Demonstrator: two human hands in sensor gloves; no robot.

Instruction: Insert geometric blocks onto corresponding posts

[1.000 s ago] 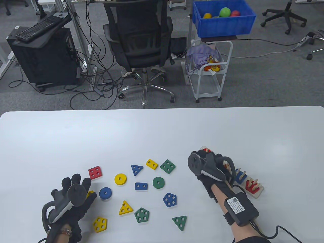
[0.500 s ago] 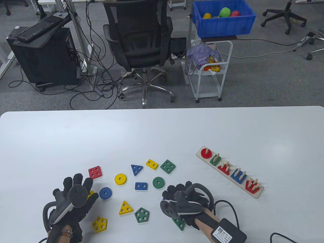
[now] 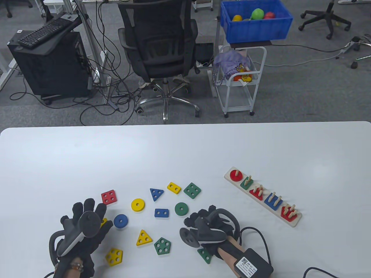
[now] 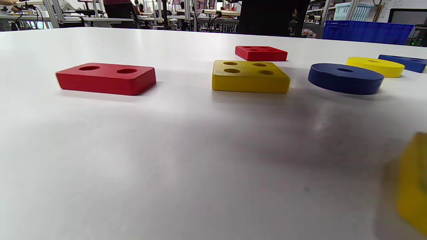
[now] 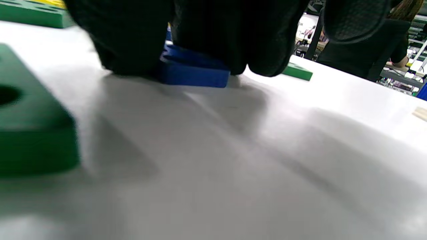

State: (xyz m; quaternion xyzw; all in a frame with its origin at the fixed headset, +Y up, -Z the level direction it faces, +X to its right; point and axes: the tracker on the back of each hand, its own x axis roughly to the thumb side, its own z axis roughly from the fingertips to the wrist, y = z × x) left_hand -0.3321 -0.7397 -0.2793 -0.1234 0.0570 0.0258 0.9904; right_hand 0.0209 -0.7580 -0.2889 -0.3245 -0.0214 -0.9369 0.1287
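Observation:
The wooden peg board (image 3: 293, 223) lies at the right with one block on each of its post groups. Loose blocks are scattered mid-table. My right hand (image 3: 193, 220) is down over the blue pentagon block, which it hides in the table view. In the right wrist view its gloved fingers (image 5: 206, 36) curl round the blue pentagon (image 5: 193, 71), which still lies on the table. My left hand (image 3: 87, 208) rests flat with fingers spread, partly covering a yellow square block (image 4: 250, 76) and holding nothing.
Around the right hand lie a green disc (image 3: 181, 208), a blue rectangle (image 3: 161, 213), a green pentagon (image 3: 162, 246) and a green triangle (image 3: 205, 255) partly under the wrist. A blue disc (image 3: 120, 221) and a red square (image 3: 109, 197) sit near the left hand.
My right hand left the peg board, swung down-left to the blue pentagon and settled its fingers on it. The left hand has stayed put.

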